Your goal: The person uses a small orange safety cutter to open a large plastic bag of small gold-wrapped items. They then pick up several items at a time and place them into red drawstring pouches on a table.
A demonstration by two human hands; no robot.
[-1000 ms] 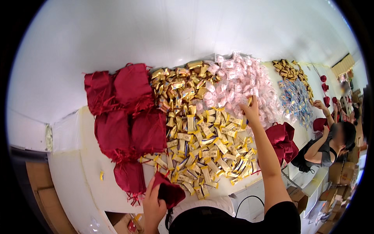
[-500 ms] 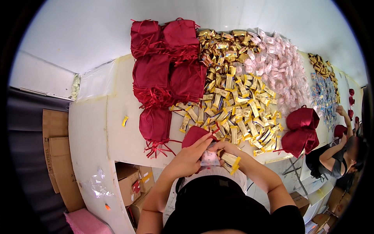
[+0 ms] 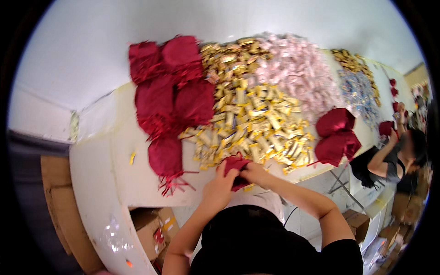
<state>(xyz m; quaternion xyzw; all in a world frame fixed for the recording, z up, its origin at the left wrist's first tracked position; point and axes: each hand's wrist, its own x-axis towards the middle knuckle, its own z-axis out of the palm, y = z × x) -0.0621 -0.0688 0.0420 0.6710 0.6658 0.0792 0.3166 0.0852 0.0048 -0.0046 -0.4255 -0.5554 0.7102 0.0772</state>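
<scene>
Close to my body at the table's front edge, a dark red drawstring pouch (image 3: pixel 235 166) is between my hands. My left hand (image 3: pixel 221 185) is closed around its left side, thumb toward the middle. My right hand (image 3: pixel 255 174) has its fingers curled at the pouch's right side; the fingertips are partly hidden. Just below the right hand, a small yellow wrapper end (image 3: pixel 249 187) shows; what holds it is hidden. Beyond my hands spreads a heap of cream snack packets with yellow ends (image 3: pixel 256 123). The picture is slightly blurred.
Stacked flat red pouches (image 3: pixel 156 103) lie left of the heap. Farther back are gold-brown packets (image 3: pixel 233 57) and clear-wrapped pink packets (image 3: pixel 298 71). Two full-looking red pouches (image 3: pixel 337 137) stand right. A co-worker (image 3: pixel 389 156) sits at the far right. Cardboard boxes (image 3: pixel 153 229) are under the table.
The pink packet that was at my left hand is out of sight. My right hand, which held yellow-ended packets, has moved left onto the pouch. The whole view has shifted.
</scene>
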